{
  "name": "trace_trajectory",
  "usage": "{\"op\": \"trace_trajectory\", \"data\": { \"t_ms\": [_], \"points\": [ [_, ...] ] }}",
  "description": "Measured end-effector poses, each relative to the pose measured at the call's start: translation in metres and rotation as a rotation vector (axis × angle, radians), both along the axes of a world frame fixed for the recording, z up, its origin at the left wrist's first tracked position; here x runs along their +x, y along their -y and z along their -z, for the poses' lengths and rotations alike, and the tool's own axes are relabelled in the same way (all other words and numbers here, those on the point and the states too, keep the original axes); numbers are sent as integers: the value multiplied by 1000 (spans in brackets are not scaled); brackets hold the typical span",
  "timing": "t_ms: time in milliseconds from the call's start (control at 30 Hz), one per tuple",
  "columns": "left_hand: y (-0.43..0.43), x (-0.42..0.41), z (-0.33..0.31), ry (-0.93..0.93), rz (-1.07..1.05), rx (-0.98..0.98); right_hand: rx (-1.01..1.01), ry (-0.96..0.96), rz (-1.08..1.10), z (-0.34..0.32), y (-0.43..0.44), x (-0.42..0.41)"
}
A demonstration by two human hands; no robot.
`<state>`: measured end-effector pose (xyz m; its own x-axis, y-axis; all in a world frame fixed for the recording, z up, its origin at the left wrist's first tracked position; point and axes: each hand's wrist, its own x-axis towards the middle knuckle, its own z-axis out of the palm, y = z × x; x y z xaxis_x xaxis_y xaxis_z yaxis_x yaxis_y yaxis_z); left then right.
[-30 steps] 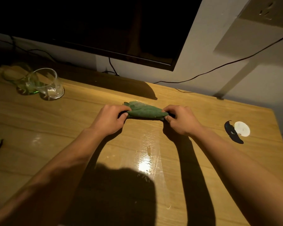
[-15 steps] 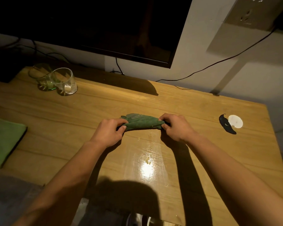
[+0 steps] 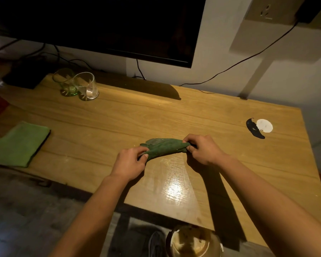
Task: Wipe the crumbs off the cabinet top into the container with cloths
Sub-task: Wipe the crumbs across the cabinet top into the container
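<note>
Cloth (image 3: 165, 147): dark green, seemingly soft roll

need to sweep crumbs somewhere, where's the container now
In the head view the container sits at bottom centre, below the near edge of the cabinet top, just right of a dark shoe.

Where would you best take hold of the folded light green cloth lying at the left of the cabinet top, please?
Probably at its right edge, coming from the right and above: the folded light green cloth lies flat on the cabinet top, and that edge shows stacked layers free to pinch.
</note>
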<state>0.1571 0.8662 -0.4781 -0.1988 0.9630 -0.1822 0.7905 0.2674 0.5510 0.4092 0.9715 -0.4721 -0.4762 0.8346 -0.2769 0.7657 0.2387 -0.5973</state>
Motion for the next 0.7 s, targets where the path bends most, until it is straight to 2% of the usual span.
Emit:
{"op": "trace_trajectory", "data": {
  "t_ms": [700],
  "points": [
    [103,87,3,22,-21,-18,-18,6,-44,3,98,91]
  ]
}}
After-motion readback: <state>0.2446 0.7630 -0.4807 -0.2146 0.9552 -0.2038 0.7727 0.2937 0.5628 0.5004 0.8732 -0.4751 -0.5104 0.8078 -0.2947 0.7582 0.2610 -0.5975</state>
